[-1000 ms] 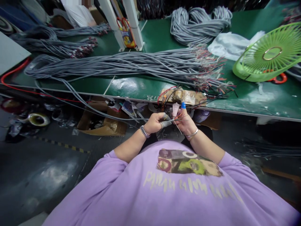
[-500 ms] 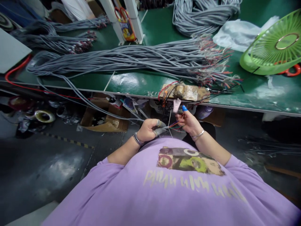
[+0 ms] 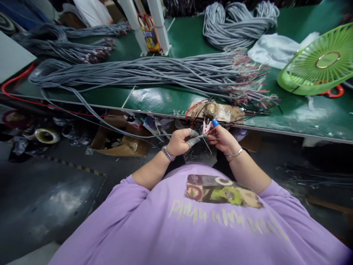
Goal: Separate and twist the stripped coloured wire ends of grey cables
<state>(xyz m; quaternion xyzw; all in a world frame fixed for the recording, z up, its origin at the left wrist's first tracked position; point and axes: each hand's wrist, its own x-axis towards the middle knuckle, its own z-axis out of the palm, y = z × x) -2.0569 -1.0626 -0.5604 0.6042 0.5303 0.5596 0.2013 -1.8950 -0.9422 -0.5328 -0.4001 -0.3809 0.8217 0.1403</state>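
Note:
My left hand, with grey covers on its thumb and finger, pinches a grey cable close to its stripped end. Thin coloured wires fan out of that end, and a white strand hangs below. My right hand has closed its fingers on the wires; a blue cover sits on its thumb. Just behind the fingertips is a small pink clip-like piece, partly hidden. Whether the right hand touches it, I cannot tell. Both hands are in front of the bench edge.
On the green bench lies a long bundle of grey cables with frayed wire ends. A taped block sits at its edge. To the right stands a green fan; cable coils lie behind. Below is a cardboard box.
Both hands have moved slightly up toward the bench edge and the pink piece, and closer together. The white strand now hangs down to the right. The view has shifted a little.

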